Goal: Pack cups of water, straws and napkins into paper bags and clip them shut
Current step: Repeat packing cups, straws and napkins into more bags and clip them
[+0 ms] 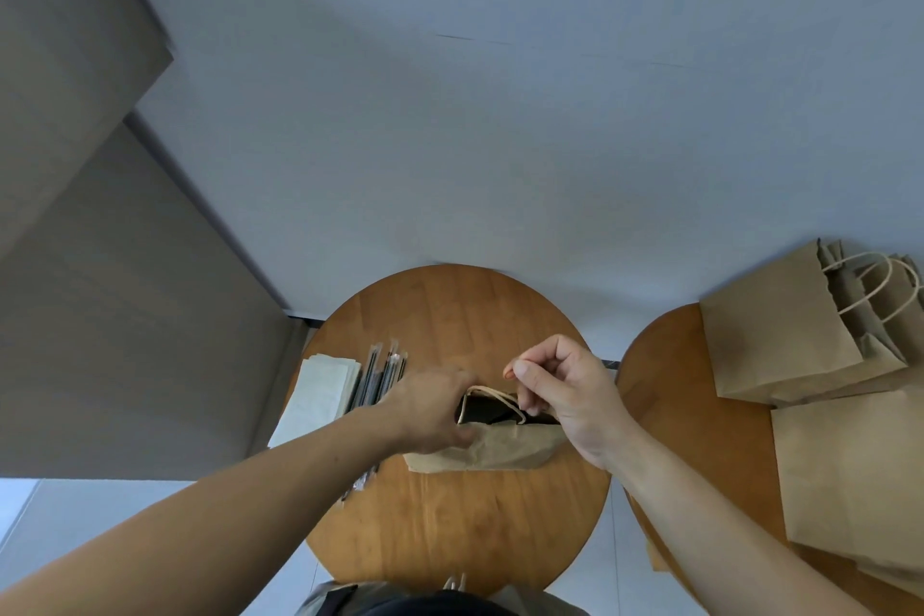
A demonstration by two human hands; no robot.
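Hands hold the bag mouth apart: left hand (435, 408) grips the left rim of the bag (490, 453), and right hand (565, 390) pinches the right rim beside the handle. The bag stands on the worktop (450, 310). Judged step: opening. Loading needs the mouth kept wide. Count: one open bag, one napkin stack (322, 390), straws (380, 375) too bunched to count, several spare bags (780, 340), no cups in view.

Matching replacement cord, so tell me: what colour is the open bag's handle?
Pale cream handle on the brown bag; head view shows it.
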